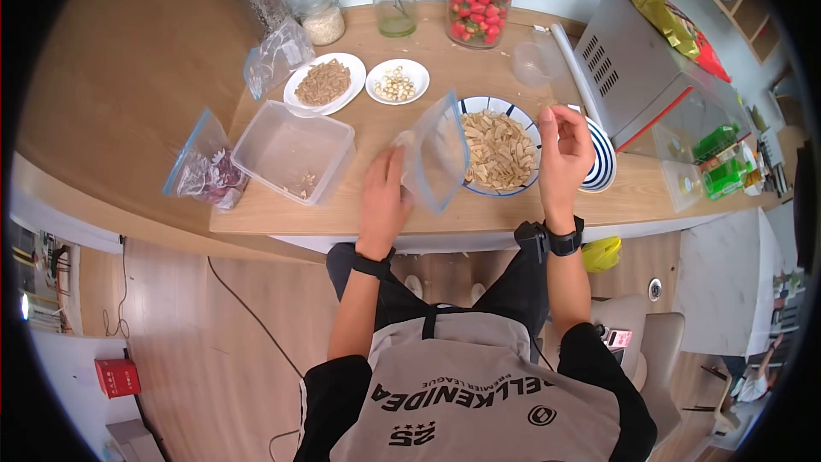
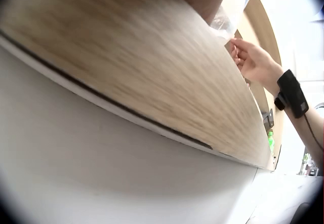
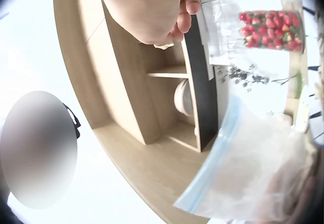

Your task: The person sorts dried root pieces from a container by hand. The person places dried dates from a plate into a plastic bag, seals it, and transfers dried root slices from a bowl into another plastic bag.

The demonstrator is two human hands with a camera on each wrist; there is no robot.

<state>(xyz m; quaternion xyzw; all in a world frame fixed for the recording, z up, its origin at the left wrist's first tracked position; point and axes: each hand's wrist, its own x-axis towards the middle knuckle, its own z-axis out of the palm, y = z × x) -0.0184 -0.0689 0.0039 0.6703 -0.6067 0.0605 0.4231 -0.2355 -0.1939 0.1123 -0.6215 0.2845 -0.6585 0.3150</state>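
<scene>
My left hand point(image 1: 385, 201) holds a clear zip bag point(image 1: 438, 152) by its left side, upright beside a blue-and-white bowl of pale dried slices point(image 1: 499, 150). Through the film of the bag point(image 3: 253, 173), the right wrist view shows blurred fingers. Above the bowl's right edge is my right hand point(image 1: 566, 154), fingers curled inward; the right wrist view shows a small pale piece point(image 3: 163, 46) at its fingertips. The left wrist view also catches my right hand point(image 2: 258, 64) near the bag point(image 2: 228, 19). What lies inside the bag is unclear.
A plastic tub point(image 1: 295, 150) with a few bits and a bag of dark reddish pieces point(image 1: 214, 175) stand left. Behind are plates of brown pieces point(image 1: 325, 83) and pale nuts point(image 1: 396, 83), and a strawberry jar point(image 1: 481, 0). A striped plate point(image 1: 603, 158) sits right of the bowl.
</scene>
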